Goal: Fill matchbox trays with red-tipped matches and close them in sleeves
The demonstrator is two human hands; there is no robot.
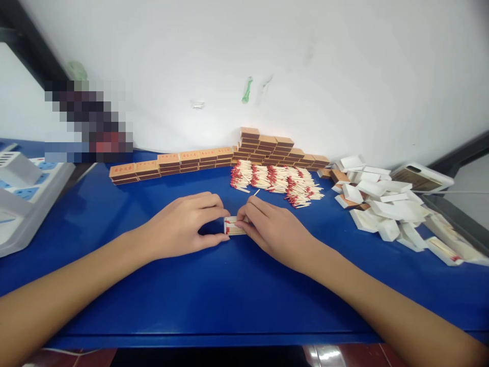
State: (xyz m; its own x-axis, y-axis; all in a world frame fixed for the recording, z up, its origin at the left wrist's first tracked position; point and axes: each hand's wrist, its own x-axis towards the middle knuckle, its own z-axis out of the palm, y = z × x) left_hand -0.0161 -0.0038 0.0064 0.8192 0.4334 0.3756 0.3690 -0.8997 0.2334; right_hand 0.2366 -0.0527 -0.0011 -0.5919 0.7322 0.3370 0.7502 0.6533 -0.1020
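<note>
A small white matchbox tray (236,231) with red-tipped matches in it lies on the blue table between my hands. My left hand (191,221) grips the tray's left end between thumb and fingers. Over the tray's right part, my right hand (273,227) has thumb and fingers pinched together. A match (256,192) sticks out above the right fingers; how many matches they hold is hidden. Just beyond the right hand lies a pile of loose matches (280,181) in rough bundles, red heads mostly to the left or down.
Orange-brown matchboxes (206,155) are stacked in a row along the white wall. White empty trays (382,196) are heaped at right, beside a tray holding a few matches (445,251) and a phone-like object (424,175). A power strip (42,199) stands at left. A blurred patch hides the upper left.
</note>
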